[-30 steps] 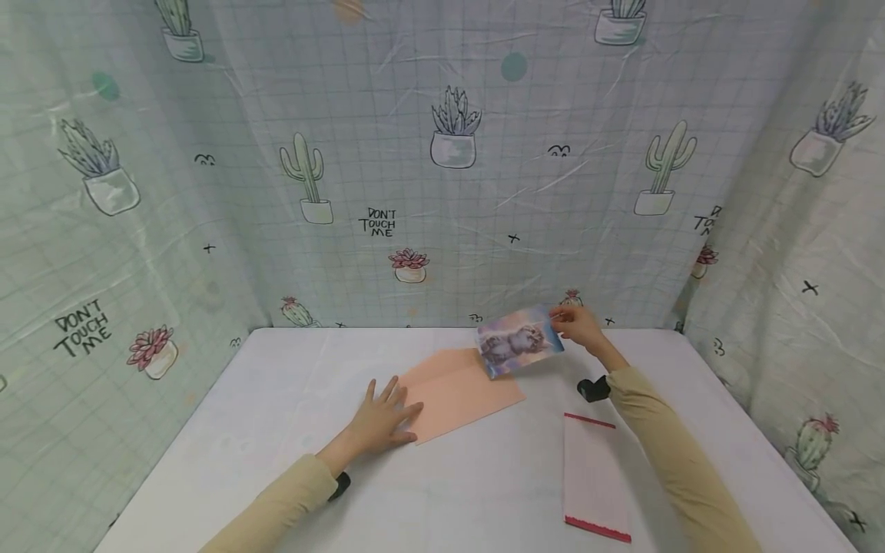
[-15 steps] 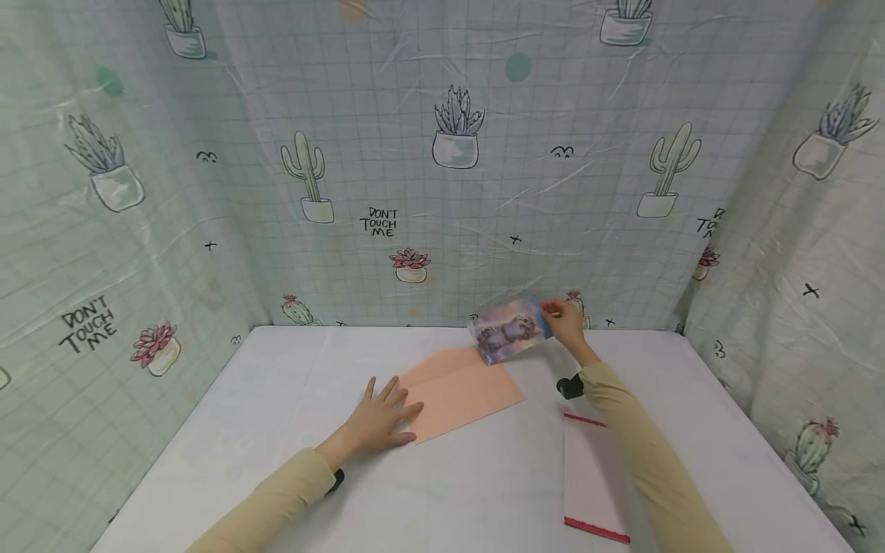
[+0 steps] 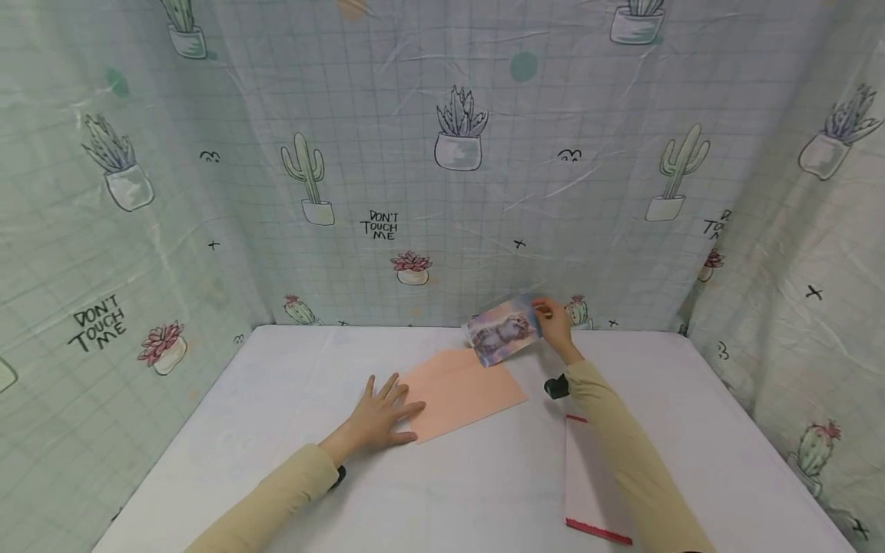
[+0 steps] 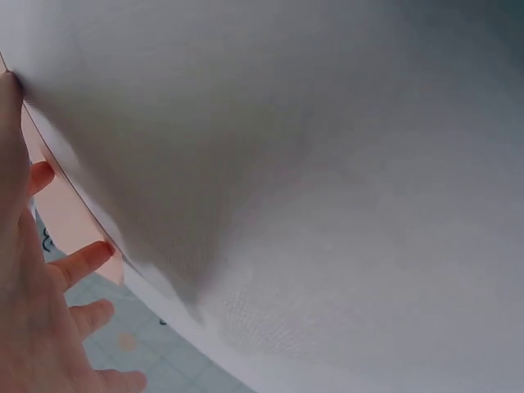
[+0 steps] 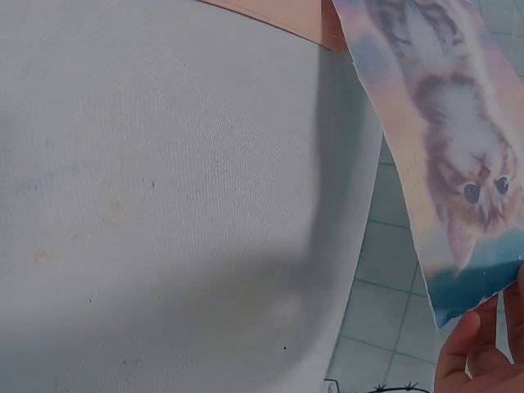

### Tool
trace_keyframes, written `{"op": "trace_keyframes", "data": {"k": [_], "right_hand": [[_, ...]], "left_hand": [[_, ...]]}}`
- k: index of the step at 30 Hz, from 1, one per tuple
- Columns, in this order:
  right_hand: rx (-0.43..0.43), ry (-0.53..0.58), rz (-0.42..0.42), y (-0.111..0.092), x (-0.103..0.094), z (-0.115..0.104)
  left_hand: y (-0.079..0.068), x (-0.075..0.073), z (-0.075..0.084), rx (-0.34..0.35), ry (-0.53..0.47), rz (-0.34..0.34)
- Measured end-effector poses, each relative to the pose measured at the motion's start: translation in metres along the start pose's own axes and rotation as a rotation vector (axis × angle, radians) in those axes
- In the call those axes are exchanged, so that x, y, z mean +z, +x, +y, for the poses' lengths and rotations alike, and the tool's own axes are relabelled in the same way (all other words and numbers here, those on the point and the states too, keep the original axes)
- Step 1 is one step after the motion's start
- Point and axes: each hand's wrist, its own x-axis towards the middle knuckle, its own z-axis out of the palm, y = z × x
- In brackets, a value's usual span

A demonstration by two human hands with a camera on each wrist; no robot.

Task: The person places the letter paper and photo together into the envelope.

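A peach envelope with its flap side pointing away lies on the white table. My left hand rests with spread fingers on its left end; in the left wrist view the fingers reach over its edge. Above the envelope's far right corner, a picture card of a kitten is held up at a tilt. My right hand pinches this card by its right end. The right wrist view shows the kitten card close up, slightly bowed, its far end overlapping the envelope.
A pale pink flat packet with red edges lies at the right, partly covered by my right sleeve. Behind the table hangs a cactus-print curtain, with more of it at both sides.
My right hand has carried the kitten card to the left, and the sleeve now covers more of the pink packet. The left hand and the envelope have stayed in place.
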Motion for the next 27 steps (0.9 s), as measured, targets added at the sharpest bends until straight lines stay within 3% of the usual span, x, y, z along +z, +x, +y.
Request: {"op": "trace_keyframes", "data": {"k": [3, 5, 7, 10, 12, 14, 15, 19, 22, 24, 25, 27], "right_hand": [[0.016, -0.009, -0.006, -0.003, 0.0, -0.012], [-0.042, 0.064, -0.007, 0.006, 0.007, 0.018], [-0.034, 0.115, -0.066, 0.013, 0.012, 0.047], [-0.064, 0.191, -0.112, 0.028, 0.025, 0.107], [0.003, 0.189, -0.186, 0.029, 0.027, 0.118], [-0.009, 0.272, -0.243, 0.03, 0.032, 0.132], [0.028, 0.29, -0.279, 0.028, 0.032, 0.129], [0.139, 0.37, -0.402, 0.018, 0.032, 0.111], [0.173, 0.407, -0.417, 0.015, 0.035, 0.113], [0.247, 0.375, -0.409, 0.014, 0.035, 0.113], [0.235, 0.399, -0.407, 0.014, 0.037, 0.121], [0.304, 0.345, -0.399, 0.011, 0.036, 0.113]], "left_hand": [[0.0, 0.0, 0.0, 0.0, -0.016, 0.002], [-0.001, -0.001, 0.001, 0.006, -0.029, 0.025], [-0.001, -0.001, 0.0, 0.013, -0.048, 0.052], [-0.001, 0.005, -0.002, 0.031, -0.056, 0.097], [-0.001, 0.005, -0.002, 0.032, -0.056, 0.098], [-0.001, 0.003, 0.0, 0.027, -0.037, 0.084], [-0.002, -0.004, 0.002, 0.015, -0.043, 0.058], [-0.002, -0.005, 0.005, -0.004, -0.016, 0.017], [-0.002, -0.005, 0.006, -0.014, -0.02, -0.002], [-0.003, -0.005, 0.007, -0.017, -0.018, -0.004], [-0.003, -0.005, 0.008, -0.018, -0.017, -0.004], [-0.003, -0.005, 0.009, -0.019, -0.016, 0.002]]}}
